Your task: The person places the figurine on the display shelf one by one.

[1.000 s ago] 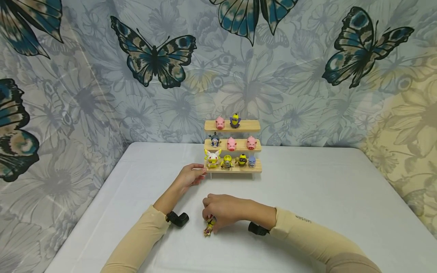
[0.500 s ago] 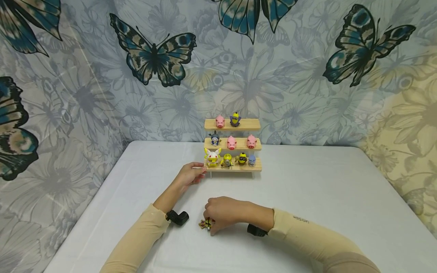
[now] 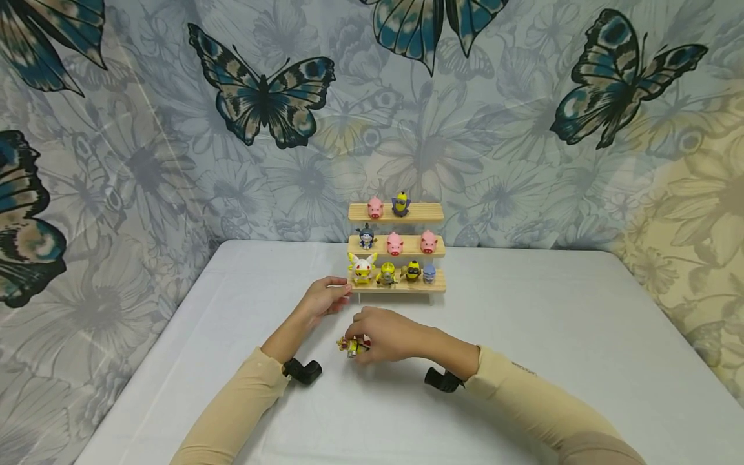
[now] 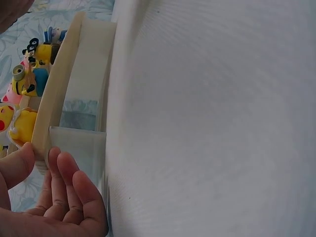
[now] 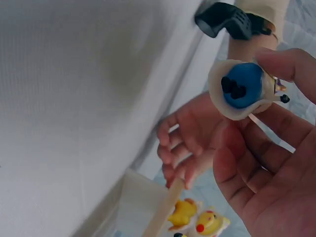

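My left hand (image 3: 322,300) grips the left end of the lowest board on a three-tier wooden display shelf (image 3: 401,290). In the left wrist view, the thumb (image 4: 19,165) lies at the board's upper side and the curled fingers (image 4: 71,182) at its underside. In front of the shelf, my right hand (image 3: 394,336) pinches a small toy figurine (image 3: 351,347), yellow with red bits, lying sideways in the grip. Its blue underside (image 5: 247,81) with black feet and a cream cape round it faces the right wrist camera. Part of the figurine is hidden by my fingers.
Pink pig figurines (image 3: 394,244) and a yellow one (image 3: 400,204) stand on the upper tiers, beside a dark-haired one (image 3: 366,237). The bottom tier bears a white-eared yellow figurine (image 3: 363,268) and several others. A white-covered table (image 3: 523,310) meets a butterfly-print backdrop (image 3: 465,161).
My right hand has moved up and forward, closer to the shelf, with the figurine. The figurine has turned from pointing towards me to lying sideways. My left hand stays at the shelf's end.
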The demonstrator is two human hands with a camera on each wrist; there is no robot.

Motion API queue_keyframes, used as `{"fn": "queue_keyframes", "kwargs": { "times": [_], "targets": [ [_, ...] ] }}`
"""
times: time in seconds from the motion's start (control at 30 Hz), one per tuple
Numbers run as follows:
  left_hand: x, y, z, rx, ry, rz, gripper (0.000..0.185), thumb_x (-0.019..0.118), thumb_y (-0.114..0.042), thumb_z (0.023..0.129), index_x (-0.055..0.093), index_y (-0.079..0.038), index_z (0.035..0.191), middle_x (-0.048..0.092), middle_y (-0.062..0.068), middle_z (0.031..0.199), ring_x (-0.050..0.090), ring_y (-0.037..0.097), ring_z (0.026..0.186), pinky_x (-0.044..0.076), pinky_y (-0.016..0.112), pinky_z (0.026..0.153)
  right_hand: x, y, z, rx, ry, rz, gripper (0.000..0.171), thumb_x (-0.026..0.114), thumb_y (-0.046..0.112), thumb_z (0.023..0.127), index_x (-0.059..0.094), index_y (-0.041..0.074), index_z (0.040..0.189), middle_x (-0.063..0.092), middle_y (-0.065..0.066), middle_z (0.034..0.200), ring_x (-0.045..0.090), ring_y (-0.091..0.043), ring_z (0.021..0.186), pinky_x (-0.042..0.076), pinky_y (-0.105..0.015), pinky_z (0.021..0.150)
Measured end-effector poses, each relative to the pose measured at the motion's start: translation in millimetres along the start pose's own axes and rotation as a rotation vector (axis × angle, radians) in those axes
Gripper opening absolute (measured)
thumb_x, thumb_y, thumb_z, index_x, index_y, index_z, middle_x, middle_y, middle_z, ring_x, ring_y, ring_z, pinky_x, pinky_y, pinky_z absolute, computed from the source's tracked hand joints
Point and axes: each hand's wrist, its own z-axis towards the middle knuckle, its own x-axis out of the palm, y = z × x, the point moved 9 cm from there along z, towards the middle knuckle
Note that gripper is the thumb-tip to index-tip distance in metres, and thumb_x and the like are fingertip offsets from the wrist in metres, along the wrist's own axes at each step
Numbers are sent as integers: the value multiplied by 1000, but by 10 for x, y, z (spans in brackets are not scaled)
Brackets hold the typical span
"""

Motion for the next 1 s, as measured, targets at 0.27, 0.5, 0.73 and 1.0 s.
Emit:
{"fn": "queue_keyframes", "kwargs": {
  "times": [0.27,0.5,0.73,1.0],
  "targets": [
    [6,15,10,9,8,-2,40,63,-21,95,55,-4,131,70,13,112,61,8,74,49,22,66,-163,-118,-47,22,-52,135,31,77,21,80,73,16,111,64,5,97,54,-7,87,45,-20,78],
    [8,11,0,-1,1,-14,38,63,-20,96,56,-5,130,71,10,107,61,7,73,48,22,63,-316,-279,-95,94,-81,213,31,74,18,82,72,14,112,66,4,103,58,-10,91,48,-25,80],
    [7,19,14,4,0,-22,38,63,-20,96,56,-5,130,70,11,107,61,8,73,48,22,62,-479,-394,-145,140,-125,240,30,74,16,82,71,12,112,67,3,104,59,-13,94,49,-25,79],
    [10,-12,-3,4,10,-38,37,63,-16,95,55,-2,128,71,11,103,62,7,70,48,22,61,-649,-565,-217,211,-172,332,33,74,15,83,68,8,115,69,-1,109,61,-17,101,52,-34,87]
  ]
}}
